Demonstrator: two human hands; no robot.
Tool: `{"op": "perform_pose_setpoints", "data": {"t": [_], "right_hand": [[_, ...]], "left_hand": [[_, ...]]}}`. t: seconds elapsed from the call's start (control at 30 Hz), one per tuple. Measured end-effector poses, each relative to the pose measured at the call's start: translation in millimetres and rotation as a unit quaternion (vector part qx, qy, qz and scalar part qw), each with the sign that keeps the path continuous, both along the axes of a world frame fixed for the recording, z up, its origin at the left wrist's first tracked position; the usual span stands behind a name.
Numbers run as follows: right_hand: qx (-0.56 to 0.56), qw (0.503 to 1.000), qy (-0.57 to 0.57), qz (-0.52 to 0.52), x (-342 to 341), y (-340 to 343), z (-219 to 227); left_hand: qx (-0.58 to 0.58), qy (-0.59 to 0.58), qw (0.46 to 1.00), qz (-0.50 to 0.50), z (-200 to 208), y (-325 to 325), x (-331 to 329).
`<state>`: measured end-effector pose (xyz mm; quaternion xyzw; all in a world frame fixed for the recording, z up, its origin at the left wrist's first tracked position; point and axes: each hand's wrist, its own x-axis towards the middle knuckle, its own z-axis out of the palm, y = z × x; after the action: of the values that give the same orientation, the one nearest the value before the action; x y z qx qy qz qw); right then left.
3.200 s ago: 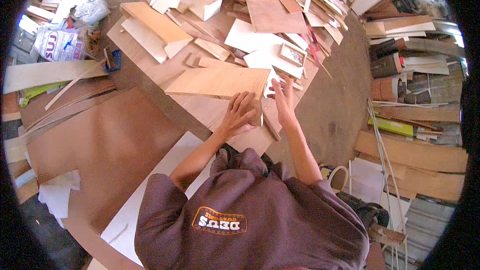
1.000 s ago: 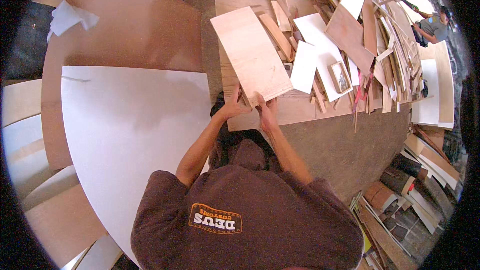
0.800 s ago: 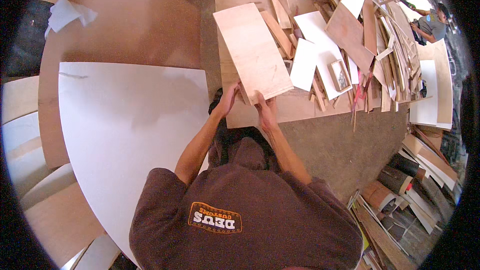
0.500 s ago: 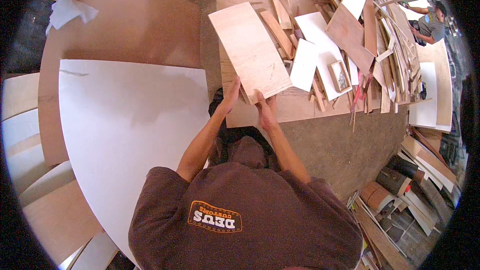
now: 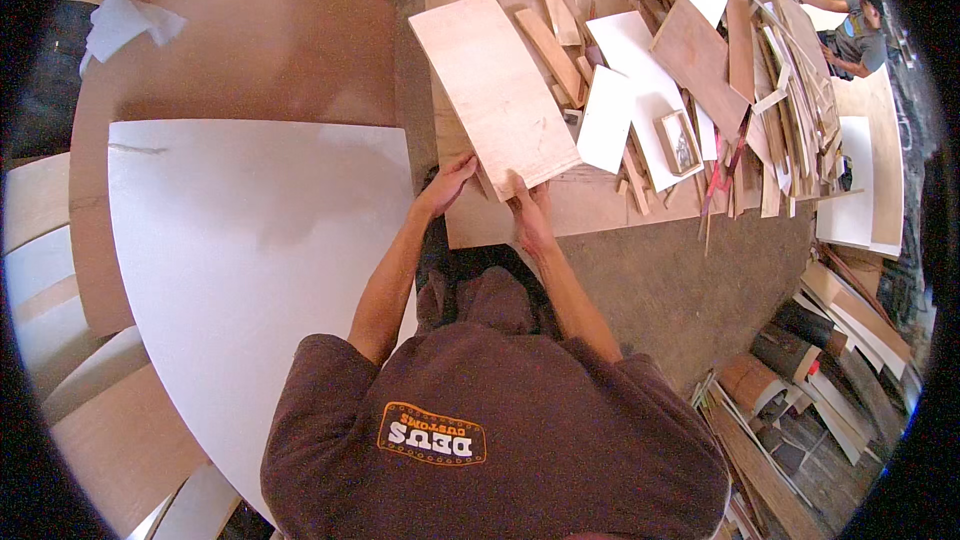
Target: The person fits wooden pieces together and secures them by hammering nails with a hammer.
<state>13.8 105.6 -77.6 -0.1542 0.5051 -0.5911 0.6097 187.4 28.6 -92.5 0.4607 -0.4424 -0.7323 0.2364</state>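
Observation:
A pale rectangular plywood board (image 5: pixel 495 90) slants over the near left part of the worktable, its far end leaning left. My right hand (image 5: pixel 532 218) grips its near edge, thumb on top and the other fingers mostly hidden underneath. At the board's lower left edge is my left hand (image 5: pixel 448 187), its fingers curled against the edge and partly hidden. Just right of the board lie a small white panel (image 5: pixel 607 120) and a narrow wooden strip (image 5: pixel 550 55). A small open wooden box (image 5: pixel 679 143) with little metal-looking pieces sits on a larger white panel.
Wood offcuts (image 5: pixel 790 90) are heaped along the right of the worktable (image 5: pixel 590 215). A large white sheet (image 5: pixel 250 240) lies to my left, over a brown sheet (image 5: pixel 270 40). Scrap wood (image 5: pixel 800 370) stands at the lower right. A co-worker (image 5: pixel 855 35) is at the far right.
My left hand has shifted slightly up and left along the board's edge. The board and my right hand stay nearly in place, while the whole view has shifted a little.

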Motion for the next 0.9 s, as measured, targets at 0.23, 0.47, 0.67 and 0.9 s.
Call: {"op": "perform_pose_setpoints", "data": {"t": [0.23, 0.47, 0.67, 0.9], "right_hand": [[-0.004, 1.000, -0.008, 0.000, -2, -1, -2], [0.002, 1.000, 0.006, 0.002, 3, 0, 2], [-0.002, 1.000, 0.000, 0.021, 0, 2, 2], [-0.003, 1.000, 0.005, 0.000, -1, 2, -7]], "left_hand": [[-0.046, 0.033, 0.997, -0.045, -2, -5, 3], [-0.037, 0.029, 0.998, -0.034, -1, -7, 6], [-0.131, 0.074, 0.986, -0.070, -1, -5, 3], [-0.137, 0.044, 0.989, -0.045, -10, -3, -1]]}}
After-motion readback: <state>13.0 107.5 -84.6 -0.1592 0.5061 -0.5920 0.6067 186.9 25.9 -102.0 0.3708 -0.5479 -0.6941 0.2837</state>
